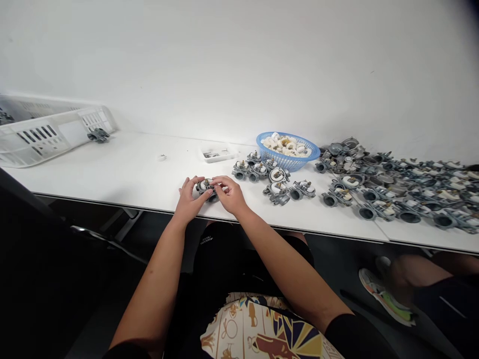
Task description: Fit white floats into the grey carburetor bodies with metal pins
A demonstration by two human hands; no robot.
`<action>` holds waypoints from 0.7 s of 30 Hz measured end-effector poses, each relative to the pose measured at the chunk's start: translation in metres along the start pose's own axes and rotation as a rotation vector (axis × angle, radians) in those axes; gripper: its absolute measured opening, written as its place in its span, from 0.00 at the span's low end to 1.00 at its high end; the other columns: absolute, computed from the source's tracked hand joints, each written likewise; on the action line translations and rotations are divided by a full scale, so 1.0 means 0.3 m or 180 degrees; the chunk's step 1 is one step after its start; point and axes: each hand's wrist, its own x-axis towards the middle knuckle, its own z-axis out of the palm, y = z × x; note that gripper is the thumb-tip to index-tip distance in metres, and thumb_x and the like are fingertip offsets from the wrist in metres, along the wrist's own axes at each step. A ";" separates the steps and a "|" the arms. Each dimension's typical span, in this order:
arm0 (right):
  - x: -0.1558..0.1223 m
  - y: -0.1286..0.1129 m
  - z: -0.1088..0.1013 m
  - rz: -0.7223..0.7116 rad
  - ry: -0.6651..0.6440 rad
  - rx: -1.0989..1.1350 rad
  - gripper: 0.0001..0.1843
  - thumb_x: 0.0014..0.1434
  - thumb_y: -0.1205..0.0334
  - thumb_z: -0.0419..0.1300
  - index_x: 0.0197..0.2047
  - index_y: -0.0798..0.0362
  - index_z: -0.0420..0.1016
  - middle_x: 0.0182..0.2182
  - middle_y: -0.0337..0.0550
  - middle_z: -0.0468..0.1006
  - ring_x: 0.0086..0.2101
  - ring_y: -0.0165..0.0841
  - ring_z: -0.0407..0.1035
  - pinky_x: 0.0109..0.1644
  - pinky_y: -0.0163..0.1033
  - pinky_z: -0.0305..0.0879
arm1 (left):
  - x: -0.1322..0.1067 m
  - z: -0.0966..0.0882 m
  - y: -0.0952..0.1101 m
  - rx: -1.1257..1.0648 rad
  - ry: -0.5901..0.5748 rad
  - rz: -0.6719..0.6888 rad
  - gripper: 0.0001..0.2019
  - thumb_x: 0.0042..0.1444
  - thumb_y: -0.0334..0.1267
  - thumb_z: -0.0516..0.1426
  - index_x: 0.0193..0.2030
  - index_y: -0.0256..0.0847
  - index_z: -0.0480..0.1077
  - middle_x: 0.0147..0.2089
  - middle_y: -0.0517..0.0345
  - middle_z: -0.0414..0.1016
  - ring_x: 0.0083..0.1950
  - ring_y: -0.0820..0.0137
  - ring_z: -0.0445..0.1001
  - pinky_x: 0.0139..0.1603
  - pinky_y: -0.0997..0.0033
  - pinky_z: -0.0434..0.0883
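A small grey metal carburetor body (pixel 207 189) rests near the front edge of the white table (pixel 142 172). My left hand (pixel 189 197) grips it from the left with curled fingers. My right hand (pixel 231 194) pinches its top from the right, fingers pressed together on the part. A group of similar carburetor bodies with white inserts (pixel 275 179) lies just right of my hands.
A blue basket (pixel 288 159) of white plastic pieces stands behind that group. A large pile of carburetors (pixel 404 192) covers the table's right side. A small white tray (pixel 217 152) and a white crate (pixel 48 130) sit further left. Another person's leg and shoe (pixel 385 294) show below right.
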 end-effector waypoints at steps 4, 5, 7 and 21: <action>0.002 -0.001 -0.001 -0.0121 0.0093 -0.0039 0.10 0.63 0.62 0.57 0.39 0.49 0.80 0.44 0.44 0.78 0.38 0.33 0.72 0.31 0.34 0.63 | -0.006 0.005 0.010 0.0085 0.0033 -0.0174 0.26 0.56 0.54 0.62 0.60 0.50 0.69 0.72 0.45 0.61 0.79 0.50 0.43 0.75 0.38 0.43; 0.002 -0.002 -0.002 -0.0134 0.0094 -0.0057 0.10 0.63 0.62 0.57 0.39 0.49 0.80 0.43 0.44 0.78 0.37 0.32 0.71 0.30 0.35 0.62 | -0.007 0.006 0.013 0.0124 0.0074 -0.0098 0.25 0.57 0.54 0.61 0.59 0.49 0.69 0.71 0.46 0.62 0.79 0.50 0.44 0.75 0.39 0.44; 0.002 -0.004 -0.002 -0.0154 0.0064 -0.0102 0.10 0.64 0.62 0.56 0.40 0.49 0.80 0.43 0.43 0.78 0.36 0.32 0.70 0.30 0.35 0.61 | -0.008 0.009 0.016 0.0181 0.0176 0.0145 0.23 0.58 0.53 0.61 0.57 0.48 0.69 0.68 0.48 0.67 0.78 0.52 0.49 0.76 0.43 0.47; -0.014 -0.008 0.000 0.0034 -0.0221 0.0082 0.21 0.62 0.58 0.61 0.57 0.49 0.65 0.56 0.48 0.76 0.59 0.39 0.69 0.65 0.50 0.61 | 0.010 -0.013 -0.016 -0.0681 -0.0169 -0.0040 0.22 0.58 0.50 0.61 0.57 0.45 0.71 0.65 0.49 0.72 0.68 0.54 0.67 0.71 0.48 0.60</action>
